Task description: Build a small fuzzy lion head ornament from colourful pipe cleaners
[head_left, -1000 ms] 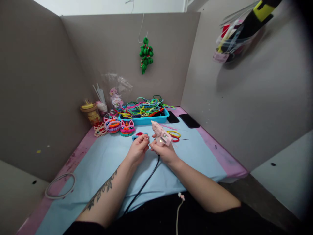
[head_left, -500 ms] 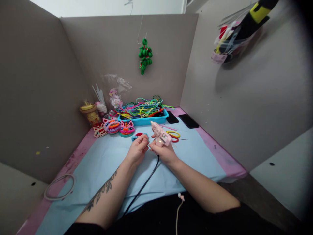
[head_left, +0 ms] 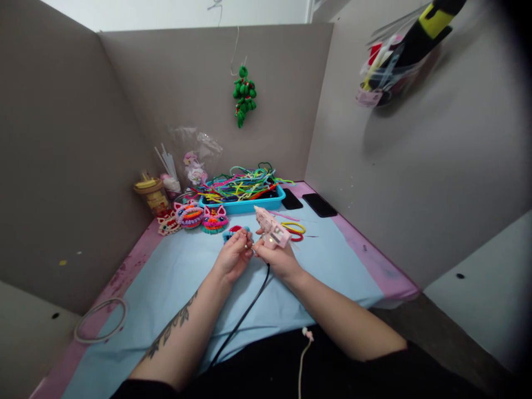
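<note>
My right hand [head_left: 277,256] is wrapped round a pale pink hot glue gun [head_left: 272,228], its nozzle tilted up and to the left. A black cord runs from the gun down toward my lap. Close beside it, my left hand [head_left: 233,256] is closed in a pinch on something small and pale that I cannot make out. Just behind the left fingers lies a blue and red fuzzy pipe-cleaner piece [head_left: 235,230], partly hidden by them. Scissors [head_left: 296,228] with yellow and red handles lie to the right of the gun.
A blue tray [head_left: 243,206] heaped with pipe cleaners stands at the back. Several colourful pipe-cleaner animal faces [head_left: 215,219] sit left of it. Two black phones [head_left: 319,205] lie at the right. A coiled pale ring [head_left: 101,320] is near left. Grey panels enclose the table.
The view has shifted slightly. My left fingers have turned a little, and the glue gun stays beside them in my right hand.
</note>
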Demonstrator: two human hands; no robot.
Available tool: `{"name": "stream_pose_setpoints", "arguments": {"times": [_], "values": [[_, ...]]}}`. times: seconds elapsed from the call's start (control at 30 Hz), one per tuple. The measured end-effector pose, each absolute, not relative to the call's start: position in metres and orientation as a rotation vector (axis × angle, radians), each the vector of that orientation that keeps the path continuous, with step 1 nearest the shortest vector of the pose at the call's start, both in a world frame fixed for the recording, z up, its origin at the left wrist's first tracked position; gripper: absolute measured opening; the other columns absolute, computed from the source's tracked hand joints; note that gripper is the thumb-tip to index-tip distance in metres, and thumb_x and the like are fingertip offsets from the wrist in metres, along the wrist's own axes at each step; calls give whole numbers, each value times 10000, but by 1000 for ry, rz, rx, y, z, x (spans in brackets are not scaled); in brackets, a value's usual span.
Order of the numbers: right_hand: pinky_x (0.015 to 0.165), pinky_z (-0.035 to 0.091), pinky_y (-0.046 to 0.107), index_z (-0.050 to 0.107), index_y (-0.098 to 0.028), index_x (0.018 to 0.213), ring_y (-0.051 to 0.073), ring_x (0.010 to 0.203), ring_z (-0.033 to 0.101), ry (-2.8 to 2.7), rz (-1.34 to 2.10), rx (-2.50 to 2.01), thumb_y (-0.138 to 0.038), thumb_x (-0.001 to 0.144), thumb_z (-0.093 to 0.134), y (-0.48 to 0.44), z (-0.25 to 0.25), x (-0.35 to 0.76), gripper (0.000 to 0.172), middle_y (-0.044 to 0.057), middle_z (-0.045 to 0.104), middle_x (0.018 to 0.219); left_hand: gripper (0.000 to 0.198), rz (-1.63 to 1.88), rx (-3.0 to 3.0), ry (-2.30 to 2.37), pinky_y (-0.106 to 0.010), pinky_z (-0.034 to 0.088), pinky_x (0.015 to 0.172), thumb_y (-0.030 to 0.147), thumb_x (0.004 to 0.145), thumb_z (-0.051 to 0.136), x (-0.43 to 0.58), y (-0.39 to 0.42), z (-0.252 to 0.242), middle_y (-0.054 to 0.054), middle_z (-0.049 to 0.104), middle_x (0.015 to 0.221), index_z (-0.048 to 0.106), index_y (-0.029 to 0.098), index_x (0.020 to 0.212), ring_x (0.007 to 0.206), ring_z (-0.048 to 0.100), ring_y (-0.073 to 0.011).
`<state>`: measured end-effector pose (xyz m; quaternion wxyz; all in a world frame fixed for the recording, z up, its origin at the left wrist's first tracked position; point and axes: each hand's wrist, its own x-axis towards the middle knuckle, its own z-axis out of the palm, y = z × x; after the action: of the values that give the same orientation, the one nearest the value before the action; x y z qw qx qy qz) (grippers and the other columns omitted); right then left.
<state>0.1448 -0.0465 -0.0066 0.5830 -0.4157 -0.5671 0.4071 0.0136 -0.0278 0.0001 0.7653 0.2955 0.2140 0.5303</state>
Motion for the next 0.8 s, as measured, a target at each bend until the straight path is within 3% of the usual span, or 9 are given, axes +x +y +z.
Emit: {"name": "stream_pose_setpoints", "arguments": {"times": [0.13,0.37,0.8], "values": [[596,497,266,608,-212,1006,131,621,595,-1320,999,-976,-240,695,634,-48,-4,144,313,-4,627,765,245,1108,603,446,-137,353,455,137,662,730,14,-29,3,4,569,768,552,139,829,578,504,-48],[637,508,273,612,-209,995,142,698,611,-1314,977,-933,-226,691,634,-50,0,143,305,19,632,854,296,1114,617,452,-215,441,546,132,662,726,13,-32,6,38,582,755,547,177,893,605,552,-81],[658,506,267,602,-198,1017,129,697,604,-1323,979,-973,-228,686,623,-50,-1,144,333,25,633,903,461,1114,600,474,-229,445,528,155,572,800,14,-32,5,60,591,765,531,186,945,605,570,-89]]}}
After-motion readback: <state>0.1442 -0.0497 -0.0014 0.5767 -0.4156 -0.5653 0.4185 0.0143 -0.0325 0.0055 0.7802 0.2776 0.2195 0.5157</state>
